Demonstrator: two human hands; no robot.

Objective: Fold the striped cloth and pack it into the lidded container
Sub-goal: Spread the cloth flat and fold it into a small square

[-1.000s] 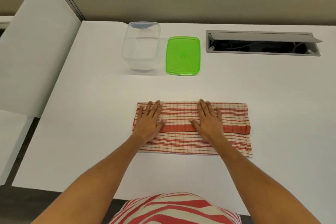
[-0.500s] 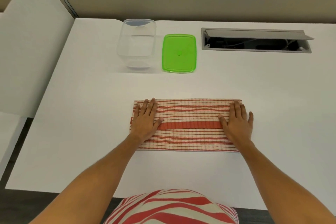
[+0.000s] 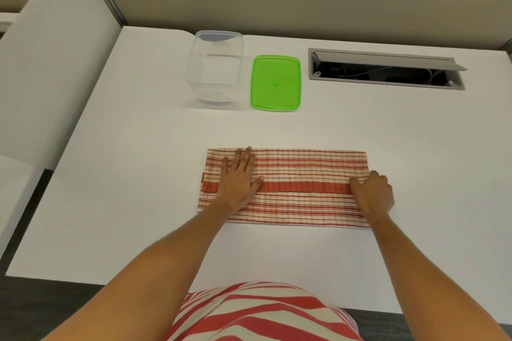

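Presently the striped cloth (image 3: 288, 188), a long band at lower centre on the bench (image 3: 388, 130), is pinned by the flat left hand (image 3: 239, 178) while the right hand (image 3: 372, 194), fingers curled on its end, should be carried across squarely.

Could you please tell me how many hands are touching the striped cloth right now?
2. The left hand lies flat on the cloth near its left end; the right hand is at its right edge, fingers curled there.
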